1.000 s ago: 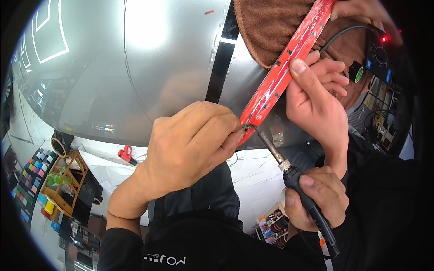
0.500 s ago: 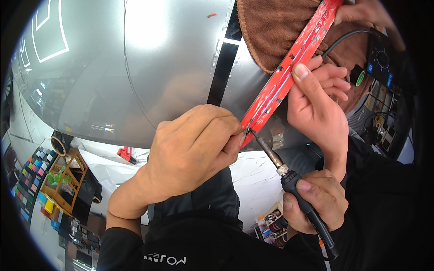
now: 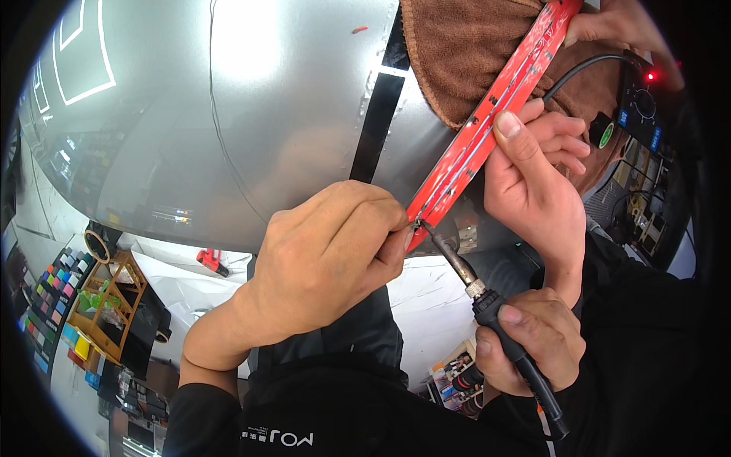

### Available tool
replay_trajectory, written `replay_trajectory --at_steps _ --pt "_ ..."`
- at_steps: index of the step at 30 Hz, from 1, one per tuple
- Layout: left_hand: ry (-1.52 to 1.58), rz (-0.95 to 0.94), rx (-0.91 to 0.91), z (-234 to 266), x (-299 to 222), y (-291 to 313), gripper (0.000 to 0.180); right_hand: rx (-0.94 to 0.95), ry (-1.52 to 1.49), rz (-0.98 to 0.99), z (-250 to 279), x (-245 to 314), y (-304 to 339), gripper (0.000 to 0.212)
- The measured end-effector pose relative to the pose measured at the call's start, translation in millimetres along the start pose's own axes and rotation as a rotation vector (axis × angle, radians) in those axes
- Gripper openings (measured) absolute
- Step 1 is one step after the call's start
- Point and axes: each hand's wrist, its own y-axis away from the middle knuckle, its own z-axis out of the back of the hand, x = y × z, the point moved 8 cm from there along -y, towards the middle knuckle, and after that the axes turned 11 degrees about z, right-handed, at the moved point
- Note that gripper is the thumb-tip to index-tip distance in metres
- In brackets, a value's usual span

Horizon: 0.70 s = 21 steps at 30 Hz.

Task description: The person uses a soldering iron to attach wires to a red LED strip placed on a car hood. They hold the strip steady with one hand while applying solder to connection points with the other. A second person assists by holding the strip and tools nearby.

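Red strip: slants from the top edge down to the middle of the view, thin pale lines running along its face among small dark marks.
Left hand: fingers curled in, thumb and forefinger pinched on the lower end of the strip (what else the fingertips may pin there is hidden).
Right hand: wrapped firmly round the black handle of a soldering iron.
Iron tip: aimed up and left at the strip's lower end, just beside the left fingertips; whether it touches is too small to tell.
Co-worker's near hand: thumb laid on the strip's face partway up, other fingers loosely bent beyond the edge.
Co-worker's far hand: at the strip's upper end, thumb against its edge.
Silver panel: curved and glossy, filling the upper left, with a thin wire down it, a small red scrap near the top and a black band at its right.
Brown cloth: draped behind the strip.
Control box: dark, at the right, red lamp lit; a black cable arcs between it and the strip.
Floor: white with grey veins; a red-and-black tool shows below the panel, a wooden rack farther left.
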Motion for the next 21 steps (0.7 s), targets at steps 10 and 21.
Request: replay_trajectory --at_steps 10,21 --pt "-0.007 0.000 -0.005 0 0 -1 0.027 -0.017 0.009 -0.001 2 0 2 0.039" --pt "0.234 0.165 0.028 2 15 10 0.022 -0.185 -0.011 -0.047 13 -1 19 0.040"
